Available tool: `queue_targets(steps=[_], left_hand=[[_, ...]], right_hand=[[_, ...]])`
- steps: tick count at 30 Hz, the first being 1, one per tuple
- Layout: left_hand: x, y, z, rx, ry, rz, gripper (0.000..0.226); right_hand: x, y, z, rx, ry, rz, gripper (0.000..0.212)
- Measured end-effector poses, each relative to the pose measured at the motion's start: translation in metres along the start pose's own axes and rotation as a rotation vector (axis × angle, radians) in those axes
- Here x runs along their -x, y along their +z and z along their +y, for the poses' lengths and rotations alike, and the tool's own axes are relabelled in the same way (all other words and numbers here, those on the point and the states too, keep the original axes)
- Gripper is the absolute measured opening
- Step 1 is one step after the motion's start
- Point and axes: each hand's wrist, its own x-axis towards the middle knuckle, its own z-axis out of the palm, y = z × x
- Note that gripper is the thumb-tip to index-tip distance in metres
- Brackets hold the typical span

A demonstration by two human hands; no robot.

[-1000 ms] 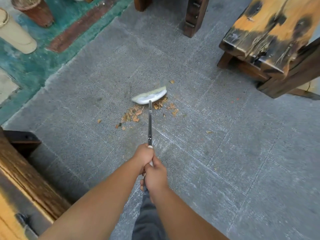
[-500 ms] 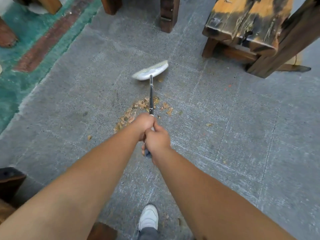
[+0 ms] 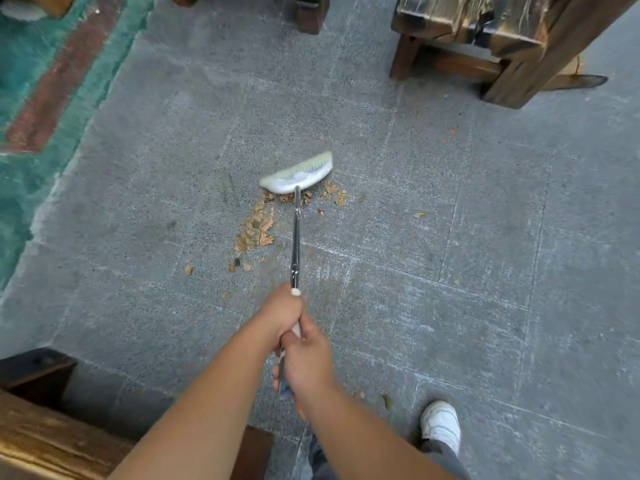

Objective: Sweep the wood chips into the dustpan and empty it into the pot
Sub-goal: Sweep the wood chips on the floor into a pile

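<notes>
A broom (image 3: 297, 173) with a white head and pale green bristles rests on the grey stone floor, its metal handle running back toward me. My left hand (image 3: 281, 315) grips the handle higher up and my right hand (image 3: 308, 367) grips it just behind. Brown wood chips (image 3: 258, 227) lie in a loose trail just in front of the broom head on my side, with a few strays to the right and left. No dustpan or pot is in view.
A dark, scorched wooden bench (image 3: 498, 39) stands at the upper right, another wooden leg (image 3: 311, 13) at top centre. A wooden beam (image 3: 52, 441) lies at the lower left. Green and red painted floor (image 3: 38, 98) fills the upper left. My white shoe (image 3: 440, 424) is at bottom right.
The broom head has been pulled back from beyond the chips to the far edge of the pile. My view shifted; my hands stay clasped on the handle.
</notes>
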Motion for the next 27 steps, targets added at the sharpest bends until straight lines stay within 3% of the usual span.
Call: queue_targets(steps=[4,9,15,20,24,27], left_hand=[[0.019,0.008,-0.028,0.153,0.057,0.033,0.012],[0.039,0.009,-0.049,0.434,0.053,0.063,0.025],[0.050,-0.012,-0.079,0.885,-0.134,0.124,0.014],[0.040,-0.057,-0.121,1.369,-0.360,0.152,0.011],[0.015,-0.098,-0.154,1.479,-0.394,0.215,0.028],[0.001,-0.112,-0.156,1.507,-0.402,0.191,0.021]], right_hand=[[0.022,-0.002,0.020,0.029,-0.090,0.010,0.044],[0.035,-0.006,0.029,0.184,-0.168,-0.021,0.057],[0.027,0.003,0.040,0.467,-0.140,-0.157,0.057],[0.013,0.048,0.057,0.719,-0.135,-0.270,0.053],[0.000,0.093,0.054,0.710,0.062,-0.373,0.038],[-0.024,0.110,0.026,0.556,0.380,-0.461,0.016]])
